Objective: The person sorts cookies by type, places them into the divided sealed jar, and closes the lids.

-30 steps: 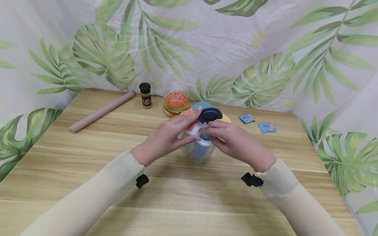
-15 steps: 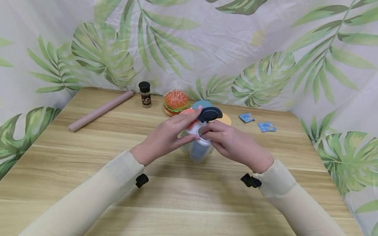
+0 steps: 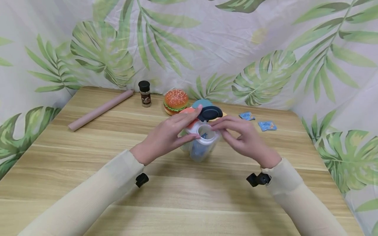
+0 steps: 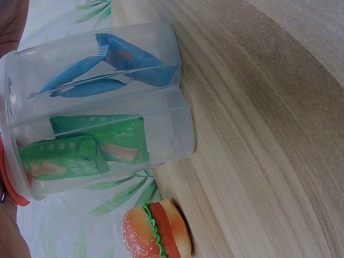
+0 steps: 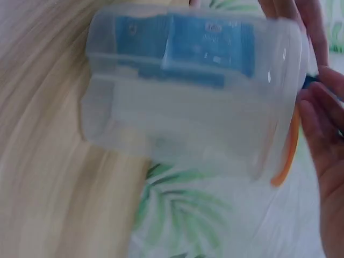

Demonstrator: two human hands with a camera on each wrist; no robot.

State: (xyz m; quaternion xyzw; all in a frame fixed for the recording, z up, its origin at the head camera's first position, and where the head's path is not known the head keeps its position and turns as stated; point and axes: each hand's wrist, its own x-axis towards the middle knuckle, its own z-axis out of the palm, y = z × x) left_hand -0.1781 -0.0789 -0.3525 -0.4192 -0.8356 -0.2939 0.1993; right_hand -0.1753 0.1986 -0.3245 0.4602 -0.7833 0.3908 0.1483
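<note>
Clear container (image 3: 198, 153) between my hands.
My left hand (image 3: 165, 136) spans its lid (image 3: 192, 129), fingers spread; my right hand (image 3: 243, 135), loosely parted, beside the rim (image 3: 207, 142); tabletop (image 3: 192, 196) stretches toward me.

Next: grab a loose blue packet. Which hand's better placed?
Probably right: the right hand is nearer the loose blue packets, while the left hand is at the open dark lid of the container.

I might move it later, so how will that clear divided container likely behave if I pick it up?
The clear container is probably light for its size, since its blue packets and green packets leave much space unfilled. It stands straight-sided, so it's likely fairly stiff. With the dark lid flipped open, tipping it could let blue packets slide out.
</note>
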